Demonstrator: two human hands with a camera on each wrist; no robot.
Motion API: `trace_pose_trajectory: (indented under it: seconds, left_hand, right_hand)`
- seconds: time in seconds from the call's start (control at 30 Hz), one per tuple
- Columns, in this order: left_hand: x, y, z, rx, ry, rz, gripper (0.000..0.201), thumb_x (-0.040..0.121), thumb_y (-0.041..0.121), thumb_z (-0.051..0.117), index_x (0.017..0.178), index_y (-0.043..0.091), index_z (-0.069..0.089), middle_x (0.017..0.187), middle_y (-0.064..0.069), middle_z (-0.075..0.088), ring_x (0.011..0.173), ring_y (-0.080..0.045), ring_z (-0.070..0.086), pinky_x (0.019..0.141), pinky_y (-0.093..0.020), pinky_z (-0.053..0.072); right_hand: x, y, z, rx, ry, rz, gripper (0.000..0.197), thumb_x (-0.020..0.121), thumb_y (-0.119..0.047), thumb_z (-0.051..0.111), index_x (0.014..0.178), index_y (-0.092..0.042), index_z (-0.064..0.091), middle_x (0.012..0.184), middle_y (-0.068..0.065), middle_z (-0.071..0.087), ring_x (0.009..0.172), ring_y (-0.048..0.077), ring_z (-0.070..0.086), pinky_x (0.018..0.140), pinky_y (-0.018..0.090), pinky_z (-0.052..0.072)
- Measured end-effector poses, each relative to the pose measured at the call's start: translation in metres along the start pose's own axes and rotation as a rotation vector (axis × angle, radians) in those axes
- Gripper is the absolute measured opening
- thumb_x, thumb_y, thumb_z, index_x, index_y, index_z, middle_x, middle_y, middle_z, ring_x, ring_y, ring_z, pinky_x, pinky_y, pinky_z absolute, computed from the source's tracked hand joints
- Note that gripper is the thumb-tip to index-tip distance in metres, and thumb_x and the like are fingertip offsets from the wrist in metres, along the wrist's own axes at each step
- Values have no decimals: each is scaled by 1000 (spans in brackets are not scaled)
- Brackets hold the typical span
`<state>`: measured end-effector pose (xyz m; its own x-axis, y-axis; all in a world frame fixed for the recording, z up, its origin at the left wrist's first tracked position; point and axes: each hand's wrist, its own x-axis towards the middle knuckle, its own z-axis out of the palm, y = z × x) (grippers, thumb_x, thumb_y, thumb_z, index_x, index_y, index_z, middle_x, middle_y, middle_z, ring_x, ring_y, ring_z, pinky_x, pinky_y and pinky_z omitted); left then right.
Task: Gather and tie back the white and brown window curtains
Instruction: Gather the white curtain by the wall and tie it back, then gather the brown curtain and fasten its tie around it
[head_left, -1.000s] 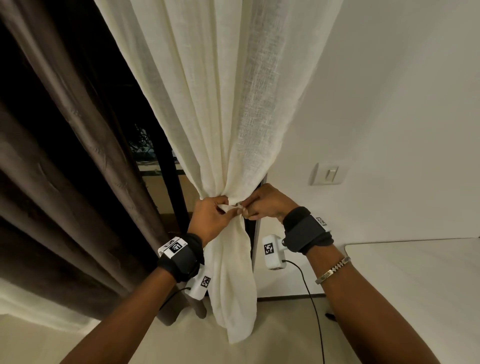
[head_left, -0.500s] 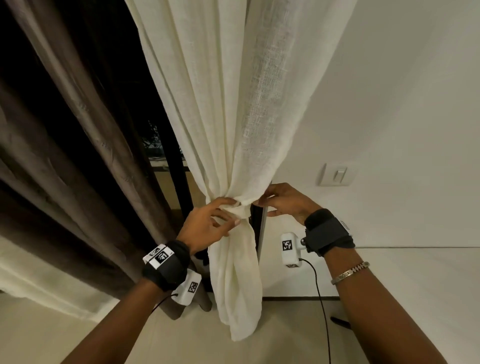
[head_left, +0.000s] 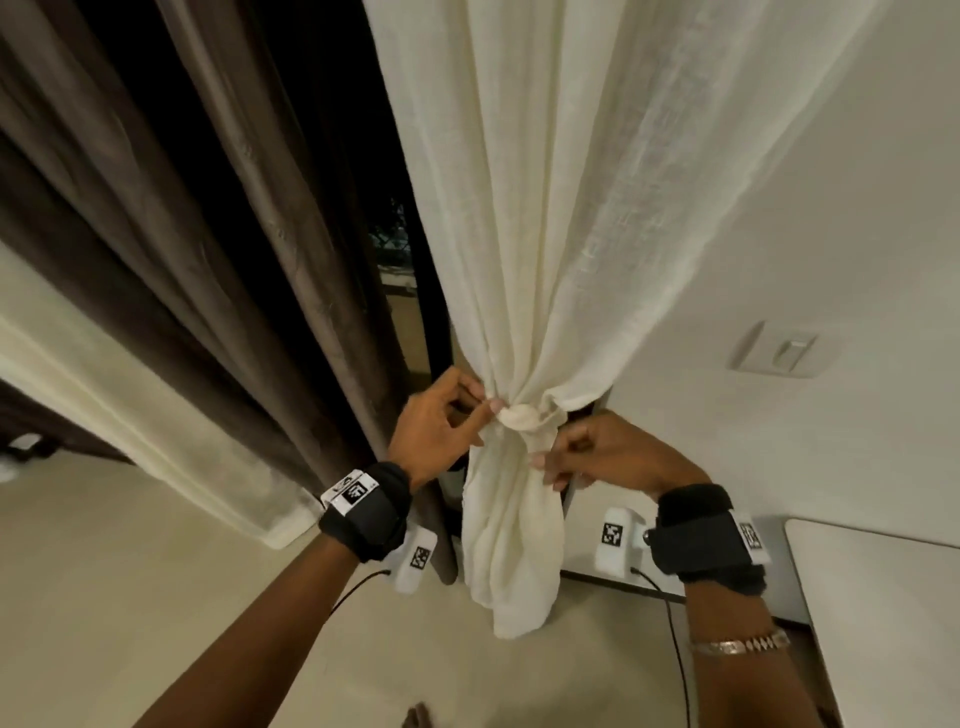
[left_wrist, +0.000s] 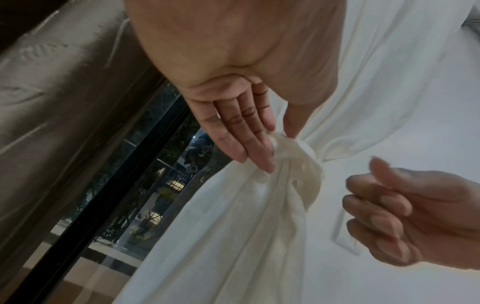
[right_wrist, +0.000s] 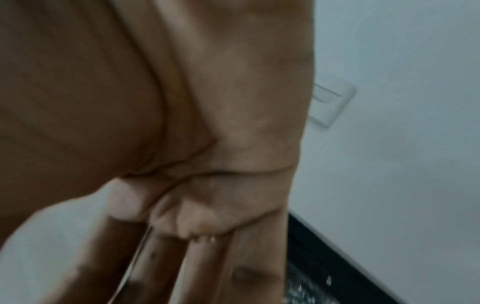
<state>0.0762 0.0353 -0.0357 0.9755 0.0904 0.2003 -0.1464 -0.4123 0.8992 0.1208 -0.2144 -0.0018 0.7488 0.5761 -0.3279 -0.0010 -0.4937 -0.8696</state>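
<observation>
The white curtain (head_left: 545, 208) hangs gathered into a bundle, cinched by a knot (head_left: 519, 417) of its own cloth; its tail (head_left: 509, 545) drops toward the floor. My left hand (head_left: 488, 410) pinches the knot's left side between thumb and fingers, as the left wrist view shows (left_wrist: 280, 135). My right hand (head_left: 550, 470) hovers just right of and below the knot with fingers curled; the left wrist view shows the right hand (left_wrist: 376, 205) holding no cloth. The brown curtain (head_left: 234, 260) hangs loose to the left.
A black window frame (head_left: 431, 322) stands between the two curtains, with dark glass behind. A wall switch (head_left: 774, 353) sits to the right. A white surface's corner (head_left: 883, 597) juts in at lower right. Another pale curtain hem (head_left: 130, 415) lies lower left.
Both hands pinched the knot one second ago. The right hand has since let go, gone round the curtain's right side and dropped below the knot. The left hand stays on the knot.
</observation>
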Motion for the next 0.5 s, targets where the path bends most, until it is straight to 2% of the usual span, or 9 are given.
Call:
trace_pose_trajectory:
  seconds: [0.07,0.13,0.27,0.4,0.47,0.5]
  left_hand:
    - [-9,-1,-5,-33,-14,15,23,98,33,76,109,17,65,93,-3,78,72,-27,78,68,-50,67]
    - [-15,-5,-16,4,-6,83,15,101,27,72,112,19,67,91,2,78,70,-25,77,70,-51,65]
    - [-22,-11,-53,31,70,195,10,102,20,69,112,19,70,89,5,78,69,-18,77,66,-51,62]
    - [-34,-15,-116,-19,166,287,8,99,9,73,106,13,74,84,-1,77,67,-18,77,59,-46,65]
    - [-32,-23,-148,-17,318,308,8,97,10,74,100,18,73,75,1,73,60,-19,74,53,-45,62]
    - [-30,-29,-163,-6,410,311,6,96,14,74,98,20,71,72,1,70,56,-20,71,51,-45,60]
  right_hand:
    - [2,-5,27,9,-184,-36,27,92,-37,81,112,-19,81,106,-1,83,104,15,78,83,25,60]
    - [13,-20,52,35,-178,-94,28,95,-32,79,122,-25,78,116,-6,81,110,10,75,87,24,60]
    - [35,-53,80,111,67,-218,22,97,-27,78,118,-22,78,110,-1,80,107,12,76,88,34,63]
    - [54,-92,118,188,302,-316,19,94,-27,80,113,-21,79,108,-4,80,103,9,75,77,26,62]
    - [64,-114,133,191,408,-338,33,89,-35,84,120,-26,76,116,-9,77,108,8,72,86,29,63]
    - [69,-124,139,165,467,-344,46,85,-42,86,127,-30,71,123,-14,74,113,4,69,93,29,61]
